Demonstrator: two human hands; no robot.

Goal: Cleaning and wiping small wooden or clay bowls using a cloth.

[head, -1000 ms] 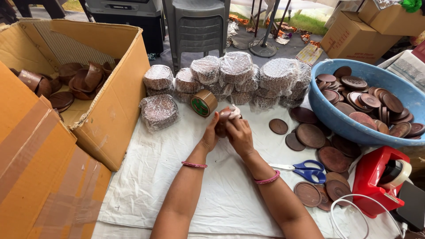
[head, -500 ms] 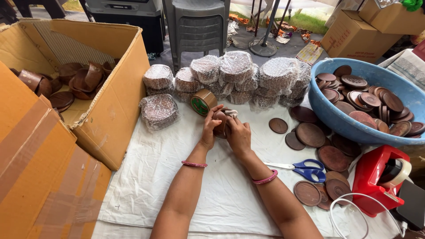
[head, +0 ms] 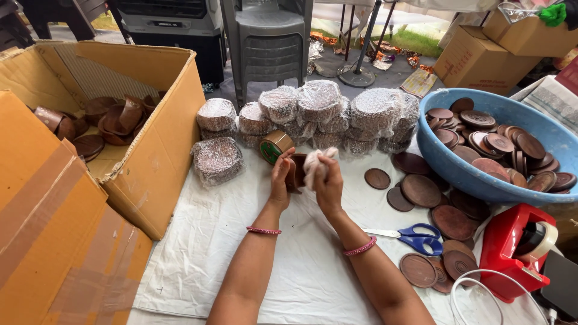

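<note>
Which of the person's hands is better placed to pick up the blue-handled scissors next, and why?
Probably the right hand. The scissors lie on the white cloth beside the right forearm. The left hand grips the brown disc and would have to cross over.

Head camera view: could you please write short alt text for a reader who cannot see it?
The left hand holds a brown disc upright while the right hand presses a white cloth to it, above a white sheet. Wrapped stacks, a blue basin of discs and scissors lie around.
</note>
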